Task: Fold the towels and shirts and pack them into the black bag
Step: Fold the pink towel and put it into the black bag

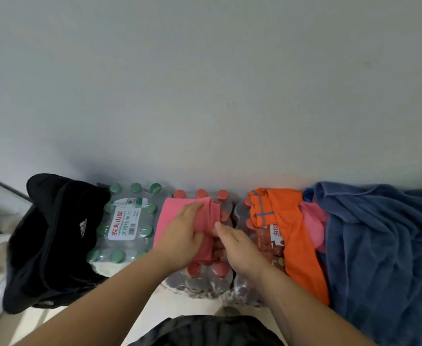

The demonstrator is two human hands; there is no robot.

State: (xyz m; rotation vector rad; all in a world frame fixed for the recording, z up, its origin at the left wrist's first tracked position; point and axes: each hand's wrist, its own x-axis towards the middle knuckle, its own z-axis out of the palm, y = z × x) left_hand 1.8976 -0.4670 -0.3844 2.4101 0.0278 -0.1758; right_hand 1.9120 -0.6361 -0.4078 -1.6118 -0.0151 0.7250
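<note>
pink towel (170,211), half under left hand (183,236)

**Brand marks on the bag and bottle packs**

A white three-stripe Adidas logo (83,228) is showing on the black bag (52,258). The white label (127,222) on the green-capped bottle pack (120,253) is reading 农夫山泉 in red, with 饮用纯净水 in green beside it. White characters on the brown label (271,242) of a red-capped pack (245,288) are lying half hidden under an orange garment (302,245), so they are staying unreadable.

A green-capped bottle pack (127,226) sits beside red-capped packs (205,278) against a wall (205,83)
</note>
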